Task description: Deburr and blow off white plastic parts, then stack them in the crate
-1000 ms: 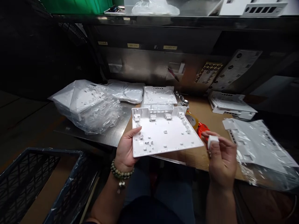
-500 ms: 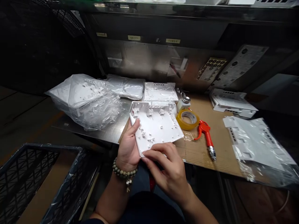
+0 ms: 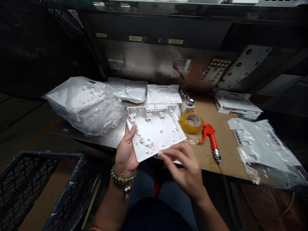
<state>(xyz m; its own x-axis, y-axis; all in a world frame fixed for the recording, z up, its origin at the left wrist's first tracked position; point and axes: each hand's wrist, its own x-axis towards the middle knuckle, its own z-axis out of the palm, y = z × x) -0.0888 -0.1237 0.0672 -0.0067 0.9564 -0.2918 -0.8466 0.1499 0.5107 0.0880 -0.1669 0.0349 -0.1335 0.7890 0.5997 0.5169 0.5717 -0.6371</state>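
My left hand (image 3: 126, 150) grips a white plastic housing (image 3: 156, 130) by its left side, the thumb lying on the inner face. The housing is tilted towards me and shows small clips and posts, with a raised wall along its far edge. At its near edge, my right hand (image 3: 184, 163) pinches a small white piece (image 3: 159, 153) between thumb and fingertips. What kind of piece it is cannot be made out. Whether it touches the housing is also unclear.
Behind are bagged white parts (image 3: 84, 99), another housing (image 3: 163, 94) and a pump bottle (image 3: 188, 106). Yellow tape (image 3: 184, 123) and a red air gun (image 3: 211, 138) lie on cardboard (image 3: 231, 160). Bagged housings (image 3: 264, 144) sit right; a dark crate (image 3: 77, 157) stands lower left.
My right hand has slid rightward along the housing's near edge, away from the near left corner, and a small white piece now shows at its fingertips. My left hand and the housing shifted slightly left.
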